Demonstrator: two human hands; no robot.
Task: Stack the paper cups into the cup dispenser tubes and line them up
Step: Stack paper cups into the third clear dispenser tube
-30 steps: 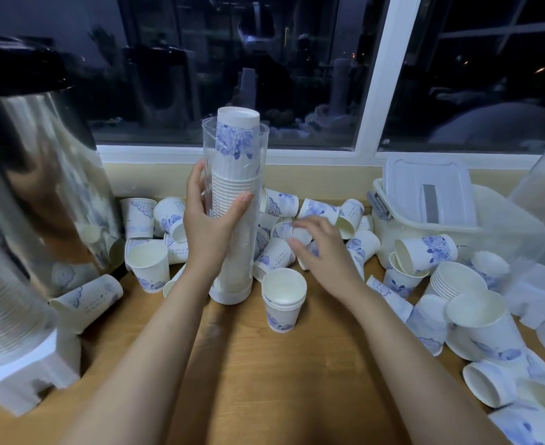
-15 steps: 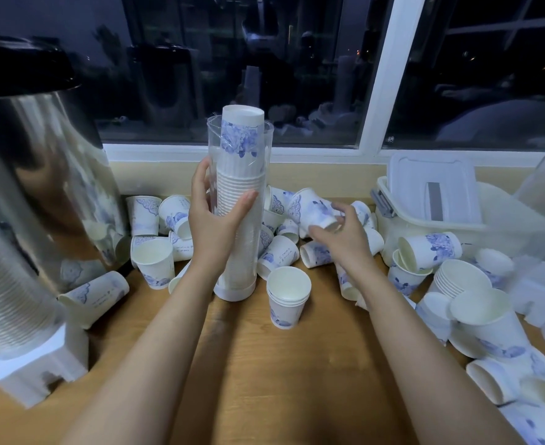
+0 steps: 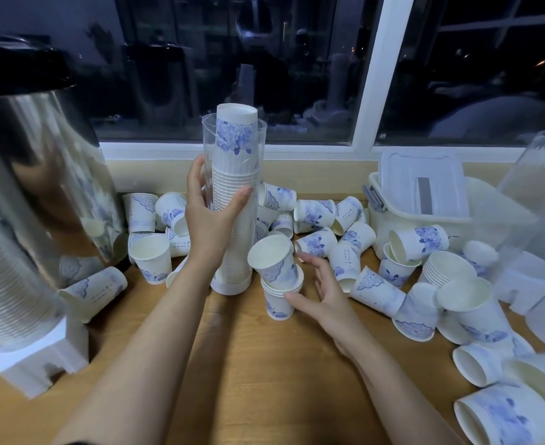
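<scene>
Two hands, two jobs here. The left hand [image 3: 211, 220] is wrapped round the middle of the tall clear plastic dispenser tube [image 3: 234, 162], thumb on the near side and fingers round the far side. I'd guess that's just to steady it, since it's tall, thin-walled and stands on a small white base.

The right hand [image 3: 322, 297] sits low, just right of the tube's base, with its fingers spread and closed on nothing. Its thumb is at the side of a short nested stack of white paper cups with blue flower print [image 3: 279, 300]. I can't tell if the fingertips touch the tilted cup [image 3: 272, 261] sitting crooked in the top of that stack. My read is it's a mini stack, so several go in at once.

Inside the tube is a column of upside-down cups [image 3: 232, 191], a ribbed pile of rolled rims. The top one pokes out above the tube's rim, so it looks about full.

Behind and right of the tube lies a heap of loose cups [image 3: 316, 213] on their sides, thin paper and tapered so they nest. Everything sits on the smooth wooden counter [image 3: 232, 364].
</scene>
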